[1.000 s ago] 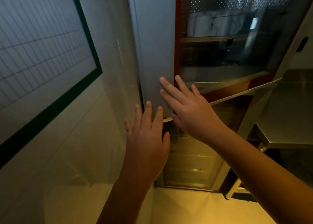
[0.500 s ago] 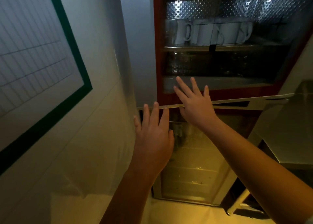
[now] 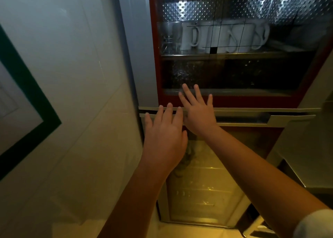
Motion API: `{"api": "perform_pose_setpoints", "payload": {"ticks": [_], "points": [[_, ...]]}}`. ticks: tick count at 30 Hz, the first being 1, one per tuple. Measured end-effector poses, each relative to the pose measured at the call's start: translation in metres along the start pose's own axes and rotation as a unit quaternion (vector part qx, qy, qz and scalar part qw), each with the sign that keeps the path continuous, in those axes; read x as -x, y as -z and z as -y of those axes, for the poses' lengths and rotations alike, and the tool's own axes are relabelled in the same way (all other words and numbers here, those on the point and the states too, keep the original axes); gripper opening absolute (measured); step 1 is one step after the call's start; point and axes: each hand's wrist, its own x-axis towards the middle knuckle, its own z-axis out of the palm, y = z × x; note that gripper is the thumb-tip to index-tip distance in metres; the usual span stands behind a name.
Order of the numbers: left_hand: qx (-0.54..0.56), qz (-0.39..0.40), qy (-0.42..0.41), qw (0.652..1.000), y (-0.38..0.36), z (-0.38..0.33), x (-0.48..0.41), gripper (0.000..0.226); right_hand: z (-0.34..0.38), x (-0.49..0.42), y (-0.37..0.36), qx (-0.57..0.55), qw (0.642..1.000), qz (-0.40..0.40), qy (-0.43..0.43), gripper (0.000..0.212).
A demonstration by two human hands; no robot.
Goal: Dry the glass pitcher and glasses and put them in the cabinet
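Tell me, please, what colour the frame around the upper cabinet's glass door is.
The door frame is dark red, which shows best along its lower edge in the head view.

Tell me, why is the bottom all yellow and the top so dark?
Head view: a warm yellow light glows behind the lower door; the upper cabinet is dim, with bright glints on its dotted metal panel; the white mugs look hazy through glass.
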Motion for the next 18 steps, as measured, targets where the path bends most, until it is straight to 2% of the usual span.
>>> {"api": "perform_pose_setpoints", "payload": {"ticks": [6,11,18], "points": [[0.015,0.022,0.004,1.000,-0.011,-0.008,-0.007,0.059,-0.004,0.005,0.018,-0.018,0.999,0.036,0.012,0.063],[0.030,0.053,0.011,0.998,-0.019,-0.020,-0.005,0.059,-0.016,0.040,0.032,-0.040,0.996,0.069,-0.032,0.058],[0.058,0.061,-0.061,0.995,-0.025,-0.067,-0.004,0.055,-0.053,0.116,0.068,-0.082,0.986,0.085,-0.121,0.051]]}}
